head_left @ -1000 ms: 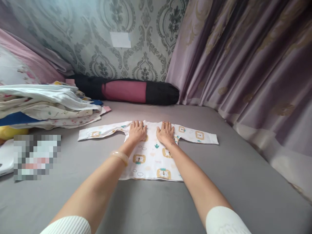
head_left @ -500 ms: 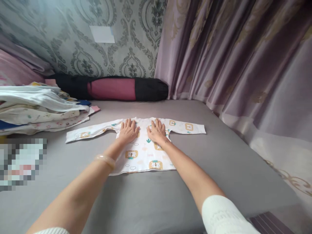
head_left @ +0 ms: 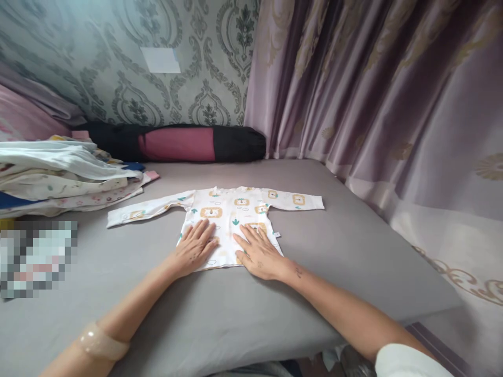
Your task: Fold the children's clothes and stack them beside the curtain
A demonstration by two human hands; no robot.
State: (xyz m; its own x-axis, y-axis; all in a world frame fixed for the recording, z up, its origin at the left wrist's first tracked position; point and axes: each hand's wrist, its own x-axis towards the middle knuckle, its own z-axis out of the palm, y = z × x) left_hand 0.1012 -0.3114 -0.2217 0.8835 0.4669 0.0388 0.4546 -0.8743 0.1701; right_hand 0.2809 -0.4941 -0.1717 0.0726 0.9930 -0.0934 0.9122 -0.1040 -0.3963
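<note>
A small white long-sleeved shirt (head_left: 223,246) printed with yellow lion faces lies flat, its sleeves stretched out to both sides and its neckline toward the wall. My left hand (head_left: 195,245) rests flat on the lower left of the shirt, fingers extended. On the lower right, my right hand (head_left: 259,252) lies flat with its fingers spread, covering part of the hem. Neither hand grips the fabric. A small white tag (head_left: 277,235) sticks out at the shirt's right side.
The shirt is on a grey bedsheet (head_left: 346,262). A pile of clothes (head_left: 66,173) lies at the left, with a pixelated item (head_left: 39,262) nearer me. A long black and maroon roll (head_left: 176,144) sits along the wall. Purple curtains (head_left: 314,84) hang at the right.
Both hands have slid down the shirt toward me, from the chest area to near the hem, staying flat. The upper front of the shirt is now uncovered.
</note>
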